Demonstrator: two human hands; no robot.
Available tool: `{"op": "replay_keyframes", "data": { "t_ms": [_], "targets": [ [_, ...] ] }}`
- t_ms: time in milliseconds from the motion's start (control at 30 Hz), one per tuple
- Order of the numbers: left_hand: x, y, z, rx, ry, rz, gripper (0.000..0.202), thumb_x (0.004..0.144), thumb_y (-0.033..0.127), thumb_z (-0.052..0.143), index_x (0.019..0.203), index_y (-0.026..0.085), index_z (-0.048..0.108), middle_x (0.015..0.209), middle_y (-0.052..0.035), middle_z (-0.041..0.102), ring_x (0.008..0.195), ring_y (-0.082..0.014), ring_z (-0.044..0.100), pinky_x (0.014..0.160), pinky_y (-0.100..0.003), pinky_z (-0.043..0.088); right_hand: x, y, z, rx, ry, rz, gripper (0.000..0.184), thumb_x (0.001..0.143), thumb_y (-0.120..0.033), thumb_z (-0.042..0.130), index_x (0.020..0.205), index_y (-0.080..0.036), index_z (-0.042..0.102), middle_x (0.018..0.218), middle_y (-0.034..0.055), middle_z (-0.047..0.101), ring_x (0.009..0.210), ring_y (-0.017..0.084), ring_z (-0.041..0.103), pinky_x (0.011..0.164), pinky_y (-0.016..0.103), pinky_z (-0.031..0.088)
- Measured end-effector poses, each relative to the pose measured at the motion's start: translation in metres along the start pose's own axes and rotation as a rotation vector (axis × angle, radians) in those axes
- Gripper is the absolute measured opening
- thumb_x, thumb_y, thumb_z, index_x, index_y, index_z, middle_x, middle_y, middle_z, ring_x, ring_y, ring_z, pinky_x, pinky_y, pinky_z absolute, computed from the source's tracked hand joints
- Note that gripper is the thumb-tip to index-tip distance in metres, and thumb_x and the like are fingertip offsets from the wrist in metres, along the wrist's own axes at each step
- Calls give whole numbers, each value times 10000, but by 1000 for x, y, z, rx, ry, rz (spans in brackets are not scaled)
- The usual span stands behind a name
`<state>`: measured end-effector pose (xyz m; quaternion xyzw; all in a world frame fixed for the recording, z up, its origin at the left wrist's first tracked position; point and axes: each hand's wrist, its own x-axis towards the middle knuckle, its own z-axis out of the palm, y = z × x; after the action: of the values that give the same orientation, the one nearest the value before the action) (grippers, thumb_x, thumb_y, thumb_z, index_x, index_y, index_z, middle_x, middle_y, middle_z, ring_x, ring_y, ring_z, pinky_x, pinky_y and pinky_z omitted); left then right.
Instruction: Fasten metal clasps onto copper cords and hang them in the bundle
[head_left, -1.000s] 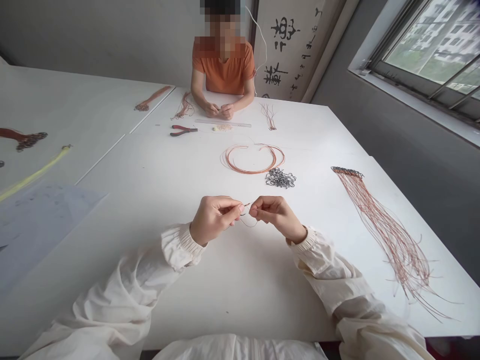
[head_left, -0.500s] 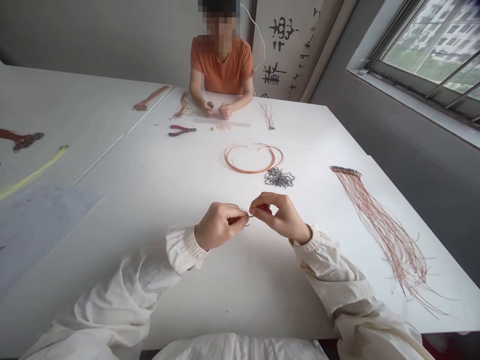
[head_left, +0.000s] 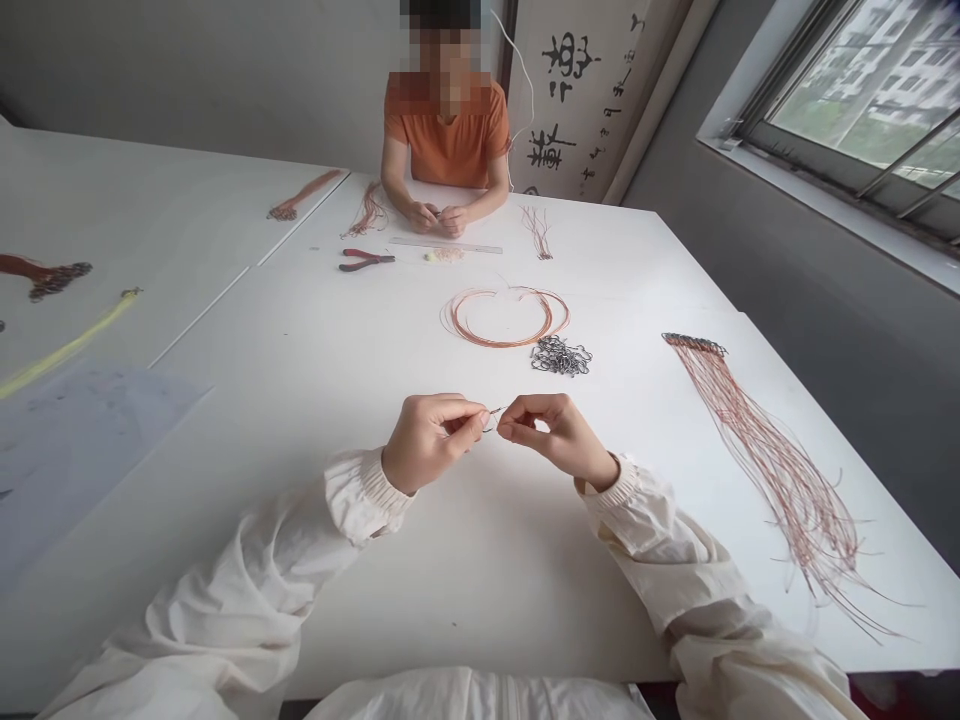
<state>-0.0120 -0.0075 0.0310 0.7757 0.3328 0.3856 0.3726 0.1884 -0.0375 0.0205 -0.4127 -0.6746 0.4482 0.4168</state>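
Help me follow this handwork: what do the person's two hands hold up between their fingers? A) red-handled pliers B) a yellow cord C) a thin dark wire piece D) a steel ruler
C: the thin dark wire piece shows between the fingers of the left hand and the right hand.

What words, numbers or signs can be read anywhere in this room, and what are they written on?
Large black brush characters on the hanging scroll: too stylised to quote.
Smaller characters in a column on the scroll: too small to read.
Ruler on the table: markings too small to read.

1 head-worn view — forward, down at hands (head_left: 431, 440)
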Motion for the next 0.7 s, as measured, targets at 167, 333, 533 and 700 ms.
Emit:
{"op": "replay_keyframes", "data": {
  "t_ms": [167, 333, 533, 700],
  "targets": [
    [3, -4, 1, 107, -39, 43, 258, 872, 188, 579, 629, 163, 660, 556, 7, 560, 478, -94, 492, 484, -217, 416, -5, -11, 7, -492, 95, -255, 162, 900, -162, 535, 839, -194, 681, 695, 20, 617, 597, 117, 483, 698, 302, 399],
    [2, -3, 2, 111, -114, 117, 275, 881, 196, 560, 625, 175, 658, 549, -1, 575, 464, -103, 502, 466, -224, 404, -1, -17, 6, -448, 113, -241, 115, 871, -154, 578, 840, -184, 684, 705, 16, 618, 594, 112, 474, 655, 280, 398],
    [-2, -3, 7, 57, -149, 138, 263, 887, 197, 558, 652, 173, 675, 570, -9, 597, 462, -104, 508, 467, -230, 421, 11, -4, -8, 1, -7, 42, 93, 816, -221, 636, 771, -155, 683, 716, 28, 643, 604, 114, 489, 572, 252, 387],
    [-3, -4, 7, 9, -107, 97, 229, 885, 204, 569, 702, 163, 701, 595, -11, 602, 482, -99, 521, 489, -222, 448, 17, 22, -13, 306, -100, 194, 118, 773, -261, 672, 775, -143, 679, 680, 19, 613, 608, 113, 493, 538, 242, 349]
  ]
}}
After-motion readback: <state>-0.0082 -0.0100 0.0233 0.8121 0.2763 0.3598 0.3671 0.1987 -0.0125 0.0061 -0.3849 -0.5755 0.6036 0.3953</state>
